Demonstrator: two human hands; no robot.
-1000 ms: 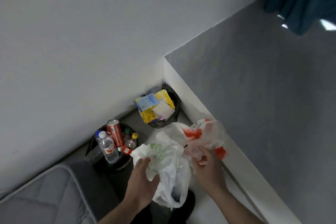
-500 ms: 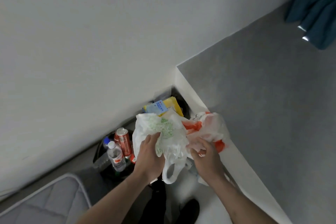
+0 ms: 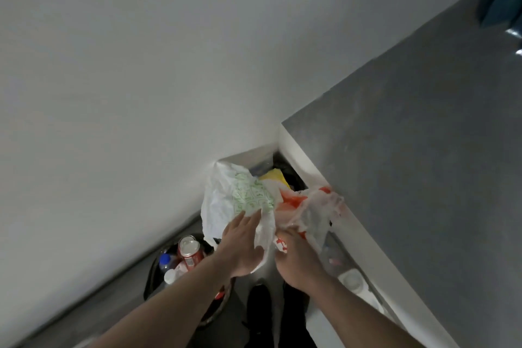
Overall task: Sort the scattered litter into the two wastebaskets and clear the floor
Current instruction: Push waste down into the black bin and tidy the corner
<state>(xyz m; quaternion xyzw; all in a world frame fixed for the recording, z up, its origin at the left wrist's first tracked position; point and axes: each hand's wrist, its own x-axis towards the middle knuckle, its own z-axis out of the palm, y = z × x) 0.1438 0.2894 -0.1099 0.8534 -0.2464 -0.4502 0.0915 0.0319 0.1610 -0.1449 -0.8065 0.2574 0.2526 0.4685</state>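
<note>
Hands: both reach forward together over the far wastebasket [image 3: 285, 171], each on a crumpled plastic bag.
Left hand [image 3: 240, 246]: fingers spread and fairly straight, laid on the white bag with green print [image 3: 240, 200]; whether the thumb pinches the plastic underneath cannot be told.
Right hand [image 3: 296, 257]: fingers curled into the lower edge of the white bag with red-orange print [image 3: 308, 209], gripping it.
Green-print bag: bunched and billowing, held up in front of the far wastebasket and hiding most of its opening; its loose lower flap hangs between the two hands.
Red-orange bag: touching the green-print bag on that bag's right, held against the white edge of the grey counter [image 3: 409, 178] that runs beside the far wastebasket.
Far wastebasket: black, tucked into the corner where the white wall [image 3: 141, 79] meets the counter; a yellow package [image 3: 275, 176] shows inside it, just behind the bags.
Near wastebasket [image 3: 154, 277]: black, standing against the wall well short of the far wastebasket, under the left forearm.
Near wastebasket contents: a red drinks can [image 3: 189, 250] upright, a blue-capped bottle [image 3: 166, 260] and a white-capped bottle [image 3: 171, 275] beside it.
Floor by the counter: something pale and round lies beneath the right forearm, too blurred to name.
</note>
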